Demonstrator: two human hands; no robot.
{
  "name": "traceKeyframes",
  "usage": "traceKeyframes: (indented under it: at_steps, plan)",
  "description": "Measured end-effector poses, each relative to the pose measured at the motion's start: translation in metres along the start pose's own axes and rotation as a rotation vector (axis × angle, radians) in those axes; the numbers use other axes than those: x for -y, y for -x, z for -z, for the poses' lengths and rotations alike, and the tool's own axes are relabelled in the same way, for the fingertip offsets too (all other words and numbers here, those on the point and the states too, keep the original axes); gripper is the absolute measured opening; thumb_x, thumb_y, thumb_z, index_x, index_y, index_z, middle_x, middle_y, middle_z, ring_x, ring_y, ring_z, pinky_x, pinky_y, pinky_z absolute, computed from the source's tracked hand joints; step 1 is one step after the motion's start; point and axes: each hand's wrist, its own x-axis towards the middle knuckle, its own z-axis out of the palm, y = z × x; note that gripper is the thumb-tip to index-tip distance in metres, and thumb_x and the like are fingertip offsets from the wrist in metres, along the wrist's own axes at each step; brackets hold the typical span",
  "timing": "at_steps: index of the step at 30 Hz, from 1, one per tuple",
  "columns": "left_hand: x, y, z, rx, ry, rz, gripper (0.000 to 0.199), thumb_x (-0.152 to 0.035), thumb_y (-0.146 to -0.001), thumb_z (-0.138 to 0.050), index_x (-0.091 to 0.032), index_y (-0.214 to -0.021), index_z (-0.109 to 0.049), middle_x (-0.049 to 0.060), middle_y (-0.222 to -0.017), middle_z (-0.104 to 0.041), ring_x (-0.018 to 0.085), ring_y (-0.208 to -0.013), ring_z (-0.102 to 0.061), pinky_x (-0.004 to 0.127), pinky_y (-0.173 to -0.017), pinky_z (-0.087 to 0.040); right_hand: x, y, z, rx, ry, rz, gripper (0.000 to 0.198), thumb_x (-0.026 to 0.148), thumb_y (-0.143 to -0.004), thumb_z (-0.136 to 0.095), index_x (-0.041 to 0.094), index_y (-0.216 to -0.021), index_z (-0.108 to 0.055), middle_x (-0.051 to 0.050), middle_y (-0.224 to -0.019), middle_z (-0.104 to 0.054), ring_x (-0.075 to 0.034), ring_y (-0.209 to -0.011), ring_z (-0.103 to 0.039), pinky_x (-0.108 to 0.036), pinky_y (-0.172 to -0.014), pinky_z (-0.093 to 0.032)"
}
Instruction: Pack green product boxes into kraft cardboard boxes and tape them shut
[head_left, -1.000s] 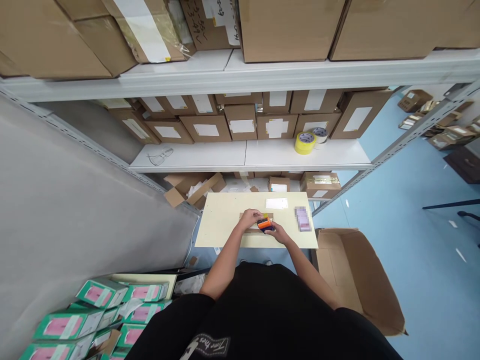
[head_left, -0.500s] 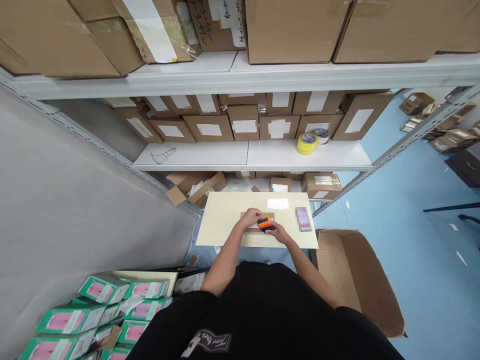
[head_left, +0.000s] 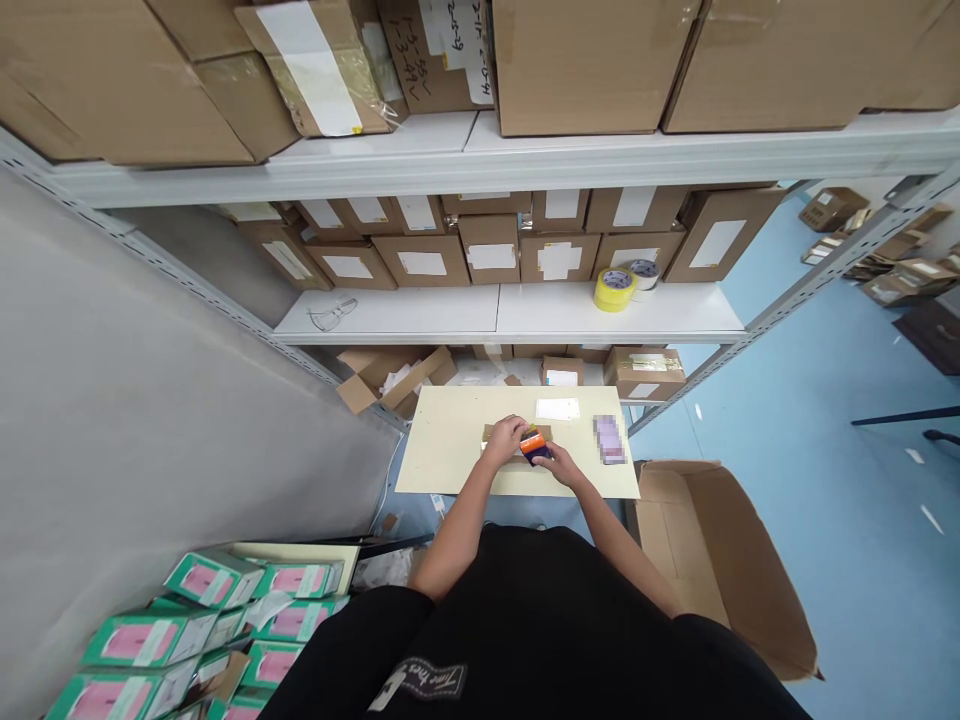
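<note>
Since the earlier frame the left forearm (head_left: 466, 515) had swung slightly inward. White shelving (head_left: 480, 172) stood behind the pale table (head_left: 442, 450), on which brown cardboard (head_left: 514, 466) lay beneath the hands. The left hand (head_left: 506, 437) had its fingers bent, and whether it gripped anything I could not tell; the right hand (head_left: 562, 463) grasped the lower right of an orange-and-dark item (head_left: 533, 441), which sat between both hands, over the cardboard
</note>
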Motion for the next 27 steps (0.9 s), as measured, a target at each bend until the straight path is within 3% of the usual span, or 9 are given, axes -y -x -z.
traceKeyframes:
  at_steps: [7, 12, 18, 22, 27]
  plan:
    - [-0.016, 0.003, 0.018, -0.142, 0.076, -0.023, 0.021, -0.022, -0.097, -0.053, -0.019, -0.087, -0.072, 0.007, -0.095, -0.074, 0.020, -0.090, -0.066, 0.031, -0.089, -0.050, 0.022, -0.002, 0.012, -0.005, 0.073, 0.054, 0.043, 0.051, -0.080, -0.079, 0.021, -0.111, -0.074, -0.004, -0.100, -0.074, -0.025, -0.092, -0.063, -0.038, -0.089, -0.051]
    - [-0.030, 0.007, 0.031, -0.277, 0.170, 0.009, 0.019, -0.022, -0.095, -0.055, -0.019, -0.085, -0.071, 0.006, -0.092, -0.074, 0.019, -0.086, -0.066, 0.029, -0.082, -0.051, 0.051, -0.008, 0.023, 0.032, 0.105, 0.100, 0.049, 0.056, -0.083, -0.077, 0.022, -0.117, -0.073, -0.007, -0.114, -0.074, -0.029, -0.106, -0.065, -0.040, -0.096, -0.051]
    - [-0.037, 0.010, 0.076, -0.498, 0.236, 0.006, 0.020, -0.033, -0.095, -0.059, -0.020, -0.086, -0.072, 0.004, -0.088, -0.074, 0.018, -0.084, -0.067, 0.029, -0.079, -0.051, 0.060, -0.001, 0.045, 0.061, 0.239, 0.042, 0.052, 0.064, -0.083, -0.075, 0.021, -0.112, -0.072, -0.006, -0.107, -0.075, -0.027, -0.098, -0.067, -0.037, -0.089, -0.053]
    - [-0.022, 0.007, 0.092, -0.479, 0.309, 0.101, 0.025, -0.042, -0.092, -0.065, -0.019, -0.087, -0.075, 0.004, -0.083, -0.075, 0.018, -0.079, -0.067, 0.029, -0.077, -0.052, 0.049, 0.008, 0.054, 0.015, 0.312, -0.035, 0.058, 0.069, -0.084, -0.069, 0.021, -0.115, -0.070, -0.006, -0.108, -0.075, -0.027, -0.094, -0.068, -0.035, -0.084, -0.053]
    - [0.031, 0.007, 0.076, -0.490, 0.383, 0.274, 0.028, -0.045, -0.081, -0.076, -0.017, -0.086, -0.077, 0.005, -0.085, -0.077, 0.018, -0.078, -0.067, 0.030, -0.079, -0.053, 0.045, 0.002, 0.045, -0.061, 0.500, -0.113, 0.054, 0.071, -0.091, -0.058, 0.021, -0.105, -0.072, -0.006, -0.102, -0.078, -0.025, -0.091, -0.070, -0.031, -0.079, -0.051]
